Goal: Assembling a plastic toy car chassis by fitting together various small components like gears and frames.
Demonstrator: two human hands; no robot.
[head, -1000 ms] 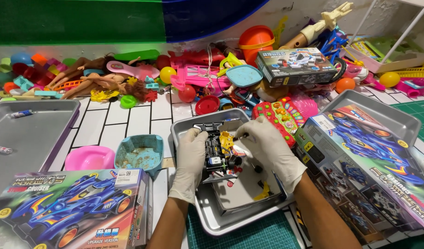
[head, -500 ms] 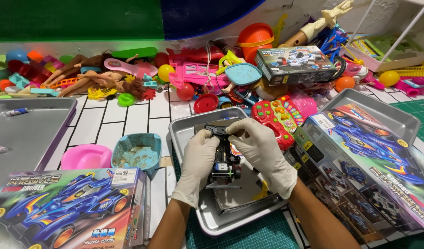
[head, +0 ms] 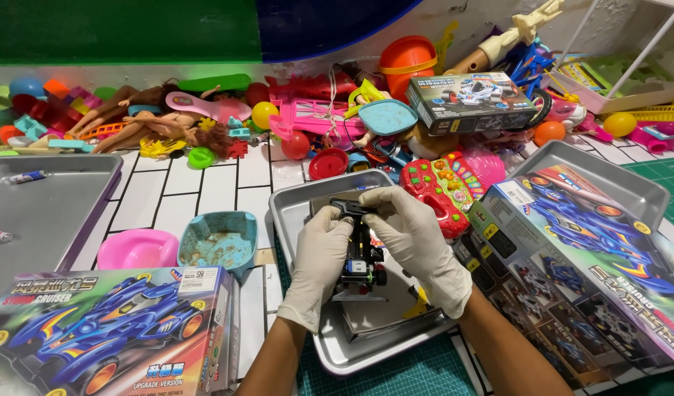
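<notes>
Head camera, looking down: both white-gloved hands meet over a shallow steel tray [head: 293, 213] near the middle of the white tiled counter [head: 205, 187]. The left hand [head: 318, 264] curls closed round the left flank of a small black toy racing-car chassis [head: 360, 257], and the right hand [head: 417, 242] wraps over its far end and right side, fingers bent tight on it. The chassis is held just above the tray, over a grey card insert lying in it. A blue plastic bowl [head: 219, 246] and a pink plastic bowl [head: 135, 249] sit left of the tray. Printed racing-car boxes lie at near left [head: 109, 330] and at right [head: 579, 249]. Bright plastic toys crowd the far edge.
</notes>
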